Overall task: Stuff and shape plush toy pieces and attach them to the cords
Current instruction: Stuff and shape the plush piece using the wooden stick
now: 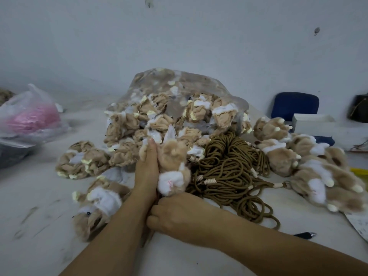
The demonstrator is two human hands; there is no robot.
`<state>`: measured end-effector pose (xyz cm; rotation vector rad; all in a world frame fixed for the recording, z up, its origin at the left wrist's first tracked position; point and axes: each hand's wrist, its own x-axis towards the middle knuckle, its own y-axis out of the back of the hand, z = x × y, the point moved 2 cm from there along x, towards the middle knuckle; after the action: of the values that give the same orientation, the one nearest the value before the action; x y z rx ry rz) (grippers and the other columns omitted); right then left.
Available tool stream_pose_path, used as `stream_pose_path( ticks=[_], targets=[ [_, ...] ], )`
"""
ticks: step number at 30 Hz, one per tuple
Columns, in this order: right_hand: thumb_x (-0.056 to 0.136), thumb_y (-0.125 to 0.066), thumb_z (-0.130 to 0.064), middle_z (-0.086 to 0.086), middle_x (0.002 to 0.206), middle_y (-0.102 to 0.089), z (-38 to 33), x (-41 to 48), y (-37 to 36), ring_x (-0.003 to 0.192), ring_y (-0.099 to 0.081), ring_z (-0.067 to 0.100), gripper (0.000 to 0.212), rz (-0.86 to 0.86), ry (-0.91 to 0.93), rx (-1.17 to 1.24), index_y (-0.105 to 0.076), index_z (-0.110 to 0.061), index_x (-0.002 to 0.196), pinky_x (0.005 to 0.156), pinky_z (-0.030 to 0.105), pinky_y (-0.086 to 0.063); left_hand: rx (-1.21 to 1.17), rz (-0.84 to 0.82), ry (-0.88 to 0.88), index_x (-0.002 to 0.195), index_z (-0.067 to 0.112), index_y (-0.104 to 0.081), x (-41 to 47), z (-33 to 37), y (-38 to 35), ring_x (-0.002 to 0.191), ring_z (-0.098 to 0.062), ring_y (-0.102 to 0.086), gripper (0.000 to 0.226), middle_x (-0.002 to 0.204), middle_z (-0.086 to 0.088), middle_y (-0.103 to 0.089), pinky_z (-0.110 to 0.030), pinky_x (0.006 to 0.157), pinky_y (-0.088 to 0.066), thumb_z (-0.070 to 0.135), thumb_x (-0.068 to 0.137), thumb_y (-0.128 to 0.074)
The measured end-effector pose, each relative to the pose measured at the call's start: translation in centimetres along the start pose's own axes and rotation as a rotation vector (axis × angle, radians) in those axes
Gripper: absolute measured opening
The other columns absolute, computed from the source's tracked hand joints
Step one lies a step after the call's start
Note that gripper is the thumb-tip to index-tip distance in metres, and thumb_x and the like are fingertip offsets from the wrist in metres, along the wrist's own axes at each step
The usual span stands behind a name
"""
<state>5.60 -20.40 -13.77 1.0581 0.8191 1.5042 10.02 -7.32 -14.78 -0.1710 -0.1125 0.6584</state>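
Observation:
A tan and white plush toy piece (173, 168) stands upright at the table's centre. My left hand (146, 168) lies along its left side, fingers straight and pointing away from me. My right hand (179, 214) sits just below the piece with curled fingers; what they hold is hidden. To the right lies a tangle of brown cords (229, 172) with pale wrapped ends. A clear plastic bag (175, 108) behind spills several unstuffed tan pieces.
Finished plush toys (310, 162) are heaped at the right. More flat pieces (97, 202) lie at the left front. A bag with pink contents (31, 116) sits far left. A blue chair (294, 106), a white box (312, 124) and a pen (304, 234) are on the right.

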Motion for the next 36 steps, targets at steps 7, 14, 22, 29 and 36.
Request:
stream_pose_path(
  ticks=[7,14,22,29,36],
  targets=[
    [0.080,-0.057,-0.017,0.001,0.084,-0.051,1.5,-3.3,2.8,0.071,-0.050,0.018,0.006,0.432,-0.316,0.296,-0.052,-0.014,0.082,0.053,0.036,-0.046,-0.315,-0.021,0.192,0.115,0.013,-0.070,-0.1,-0.1,-0.6,0.099,-0.030,-0.072,0.087,0.108,-0.012,-0.074,-0.049,0.088,-0.057,0.085,0.076,-0.039],
    [0.094,-0.049,-0.009,-0.003,0.084,-0.067,5.7,-9.4,5.9,0.071,-0.061,0.011,0.023,1.366,-1.027,0.852,-0.050,-0.032,0.090,0.063,0.017,-0.052,-0.484,-0.313,0.111,0.110,0.006,-0.067,-1.6,0.8,-2.4,0.087,-0.021,-0.074,0.043,0.099,-0.012,-0.076,-0.031,0.063,-0.059,0.038,0.082,-0.064],
    [0.097,-0.043,-0.020,-0.005,0.096,-0.057,6.6,-10.3,5.4,0.085,-0.053,0.011,0.021,0.938,-0.853,0.108,-0.059,-0.015,0.110,0.083,0.020,-0.046,0.089,-0.459,-0.259,0.111,0.024,-0.071,-2.4,0.3,-3.5,0.101,-0.019,-0.071,0.032,0.104,0.001,-0.076,-0.033,0.083,-0.056,0.031,0.079,-0.074],
    [0.083,-0.050,-0.014,0.001,0.087,-0.061,6.4,-9.0,3.9,0.077,-0.058,0.024,0.026,0.539,-0.831,-0.218,-0.067,-0.021,0.102,0.076,0.036,-0.032,0.106,-0.550,-0.358,0.129,0.035,-0.054,-3.5,0.7,-4.0,0.123,-0.017,-0.059,0.055,0.131,-0.001,-0.062,-0.043,0.101,-0.051,0.022,0.079,-0.075],
    [0.078,-0.068,-0.007,0.001,0.084,-0.061,6.6,-9.5,3.8,0.077,-0.058,0.026,0.023,0.494,-0.875,-0.251,-0.070,-0.022,0.095,0.082,0.038,-0.030,0.176,-0.527,-0.357,0.116,0.037,-0.064,-4.2,0.9,-3.9,0.113,-0.015,-0.064,0.042,0.119,-0.001,-0.067,-0.043,0.097,-0.053,0.041,0.076,-0.076]
  ],
)
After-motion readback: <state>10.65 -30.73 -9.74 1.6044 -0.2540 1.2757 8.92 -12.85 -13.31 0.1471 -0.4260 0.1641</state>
